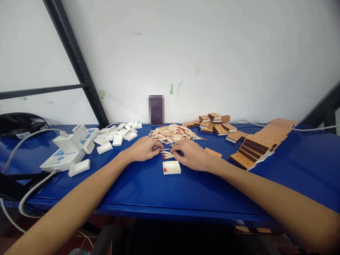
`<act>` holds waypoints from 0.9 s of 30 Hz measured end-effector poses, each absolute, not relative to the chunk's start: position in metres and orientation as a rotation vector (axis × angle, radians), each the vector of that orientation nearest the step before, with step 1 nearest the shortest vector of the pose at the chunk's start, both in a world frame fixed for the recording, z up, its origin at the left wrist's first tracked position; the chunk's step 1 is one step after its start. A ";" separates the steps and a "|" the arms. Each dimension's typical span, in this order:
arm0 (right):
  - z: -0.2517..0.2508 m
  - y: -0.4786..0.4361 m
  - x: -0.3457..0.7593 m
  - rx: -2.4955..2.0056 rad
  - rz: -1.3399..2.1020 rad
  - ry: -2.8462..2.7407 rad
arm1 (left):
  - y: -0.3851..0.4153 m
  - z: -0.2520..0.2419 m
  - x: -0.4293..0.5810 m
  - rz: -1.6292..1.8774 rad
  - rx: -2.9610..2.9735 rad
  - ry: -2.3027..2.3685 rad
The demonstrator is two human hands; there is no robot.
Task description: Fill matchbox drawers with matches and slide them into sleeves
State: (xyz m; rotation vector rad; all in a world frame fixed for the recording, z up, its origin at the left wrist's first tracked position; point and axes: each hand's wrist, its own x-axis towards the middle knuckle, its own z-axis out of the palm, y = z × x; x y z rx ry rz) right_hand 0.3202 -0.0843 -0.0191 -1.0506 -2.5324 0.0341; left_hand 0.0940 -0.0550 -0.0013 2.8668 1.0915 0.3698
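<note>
Though in a jumble, pale red-tipped matches (175,134).

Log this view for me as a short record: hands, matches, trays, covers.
Left hand: fingertips at the left of a small group of matches; grip unclear
Right hand: fingertips at that group's right; grip unclear
Near white tray: just nearer than the group, some red-headed matches inside
Match pile: beyond the hands
Other white trays: scattered, left
Brown matchbox covers: right, some heaped, others in a long row
</note>
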 end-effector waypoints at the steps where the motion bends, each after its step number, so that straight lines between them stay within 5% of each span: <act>1: -0.019 -0.084 0.320 -1.050 0.036 -2.532 | -0.055 -0.001 0.094 0.369 2.869 1.087; 27: -0.012 -0.089 0.321 -0.868 0.554 -2.418 | -0.064 0.007 0.098 0.428 2.883 1.217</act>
